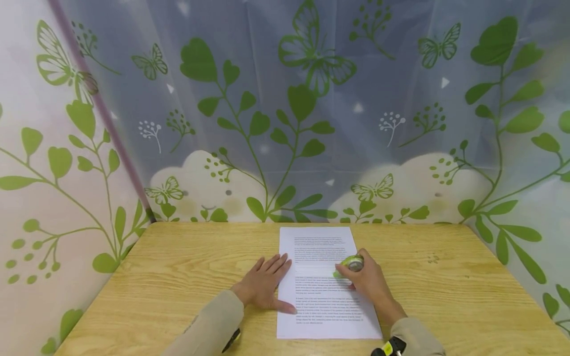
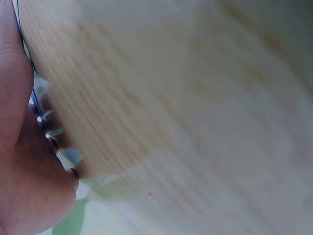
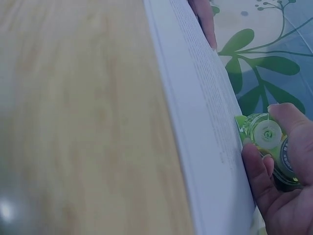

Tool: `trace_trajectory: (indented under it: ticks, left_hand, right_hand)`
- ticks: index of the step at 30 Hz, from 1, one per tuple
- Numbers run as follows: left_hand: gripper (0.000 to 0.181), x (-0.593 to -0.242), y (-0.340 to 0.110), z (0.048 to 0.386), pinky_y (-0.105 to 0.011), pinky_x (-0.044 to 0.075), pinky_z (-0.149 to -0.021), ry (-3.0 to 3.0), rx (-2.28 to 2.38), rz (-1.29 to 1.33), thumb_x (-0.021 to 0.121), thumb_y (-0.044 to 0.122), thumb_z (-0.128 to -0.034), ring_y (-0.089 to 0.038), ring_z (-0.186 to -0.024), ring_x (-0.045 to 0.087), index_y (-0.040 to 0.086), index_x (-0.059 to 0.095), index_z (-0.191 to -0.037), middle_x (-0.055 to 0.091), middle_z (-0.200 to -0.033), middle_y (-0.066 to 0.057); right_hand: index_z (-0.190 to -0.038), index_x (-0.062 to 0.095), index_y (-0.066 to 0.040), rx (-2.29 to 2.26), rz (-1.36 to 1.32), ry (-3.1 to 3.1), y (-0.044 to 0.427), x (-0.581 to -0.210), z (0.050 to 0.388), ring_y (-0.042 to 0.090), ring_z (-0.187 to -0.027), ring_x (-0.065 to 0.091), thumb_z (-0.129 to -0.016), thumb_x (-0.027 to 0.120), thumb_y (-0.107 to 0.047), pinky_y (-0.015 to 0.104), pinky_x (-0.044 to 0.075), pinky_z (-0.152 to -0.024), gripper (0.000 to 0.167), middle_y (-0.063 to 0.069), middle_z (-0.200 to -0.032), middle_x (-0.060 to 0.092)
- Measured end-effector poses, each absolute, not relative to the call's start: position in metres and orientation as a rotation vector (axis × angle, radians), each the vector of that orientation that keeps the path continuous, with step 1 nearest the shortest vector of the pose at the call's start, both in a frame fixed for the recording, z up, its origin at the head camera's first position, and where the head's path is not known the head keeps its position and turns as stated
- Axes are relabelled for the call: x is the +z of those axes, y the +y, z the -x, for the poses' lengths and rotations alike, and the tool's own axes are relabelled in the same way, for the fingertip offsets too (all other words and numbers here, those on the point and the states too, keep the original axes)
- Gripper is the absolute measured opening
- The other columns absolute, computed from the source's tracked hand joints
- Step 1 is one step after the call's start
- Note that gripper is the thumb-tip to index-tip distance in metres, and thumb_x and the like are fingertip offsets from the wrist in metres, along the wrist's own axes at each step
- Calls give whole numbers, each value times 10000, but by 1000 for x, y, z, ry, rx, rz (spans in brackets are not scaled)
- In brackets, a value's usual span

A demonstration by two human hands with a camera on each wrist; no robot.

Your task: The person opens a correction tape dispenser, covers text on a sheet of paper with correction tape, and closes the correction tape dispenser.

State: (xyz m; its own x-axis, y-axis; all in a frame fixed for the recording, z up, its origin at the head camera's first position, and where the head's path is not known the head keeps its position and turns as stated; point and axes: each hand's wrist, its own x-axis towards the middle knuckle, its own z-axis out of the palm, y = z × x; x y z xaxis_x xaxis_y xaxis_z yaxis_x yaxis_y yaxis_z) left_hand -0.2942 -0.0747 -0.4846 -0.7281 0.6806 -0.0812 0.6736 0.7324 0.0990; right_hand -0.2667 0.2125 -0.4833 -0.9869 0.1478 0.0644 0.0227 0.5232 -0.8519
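Note:
A printed sheet of paper [image 1: 329, 331] lies on the wooden table, with a blank white band between two blocks of text. My right hand [image 1: 371, 279] pinches a green correction tape dispenser [image 1: 355, 264] over the right part of that band. In the right wrist view the dispenser [image 3: 267, 134] shows its clear casing and round spool between thumb and fingers, its tip at the paper. My left hand [image 1: 262, 284] rests with spread, straight fingers on the sheet's left edge. The left wrist view shows only part of this hand [image 2: 29, 161], close up.
The wooden table [image 1: 191, 262] reaches back to a curtain [image 1: 267, 123] printed with green leaves, butterflies and clouds. More printed cloth [image 1: 58, 198] hangs at the left side. A small dark mark [image 1: 433, 257] shows on the table right of the paper.

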Motion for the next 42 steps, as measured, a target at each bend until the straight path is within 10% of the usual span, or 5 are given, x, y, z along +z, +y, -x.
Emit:
trace_trajectory:
  ticks: [42]
  left_hand:
    - [1149,-478,-73,290,-528,112,-1125,2800,96,-1077,488,837,-717,-281,-1439,114,81,190,-1530,131,-1586,-92]
  right_hand:
    - [-945,409,-44,1437,135,-2672,242,-482,261,159,-505,566,-828,757,-324,275,490,-474,462,81,-825,600]
